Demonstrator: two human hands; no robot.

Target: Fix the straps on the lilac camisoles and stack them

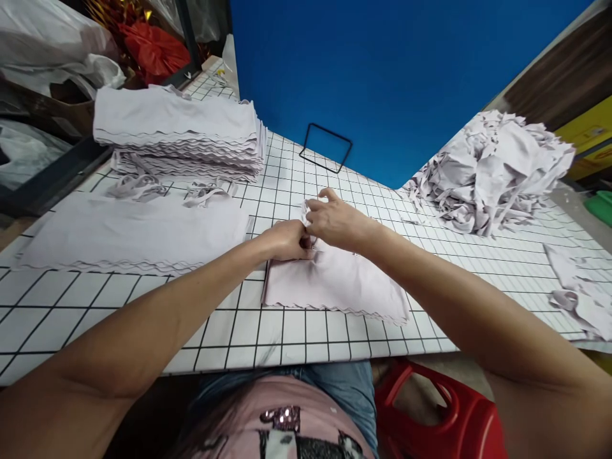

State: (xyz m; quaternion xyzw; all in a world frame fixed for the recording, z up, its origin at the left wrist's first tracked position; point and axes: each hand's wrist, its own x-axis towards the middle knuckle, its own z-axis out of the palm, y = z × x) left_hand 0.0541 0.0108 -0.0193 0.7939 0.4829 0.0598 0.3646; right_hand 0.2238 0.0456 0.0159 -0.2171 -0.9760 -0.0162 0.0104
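Both hands meet over a small stack of pale pinkish-grey fabric pieces [335, 280] with wavy front edges, lying flat on the table. My left hand [287, 240] is closed, its fingers curled and pinching the fabric at the stack's back left corner. Right beside it, my right hand [337, 220] is bent with its fingers curled. A bit of whitish material shows by its fingertips, but what they grip is partly hidden. To the left lies a wider layer of the same fabric [129, 233], with loose strap-like strips [136, 187] along its back.
A tall folded fabric stack [176, 121] stands at back left. A heap of fabric scraps [492, 169] lies at right, with more offcuts [581, 296] near the right edge. A blue panel [382, 76] rises behind the grid-patterned table [234, 331]. A red plastic stool [459, 414] stands below.
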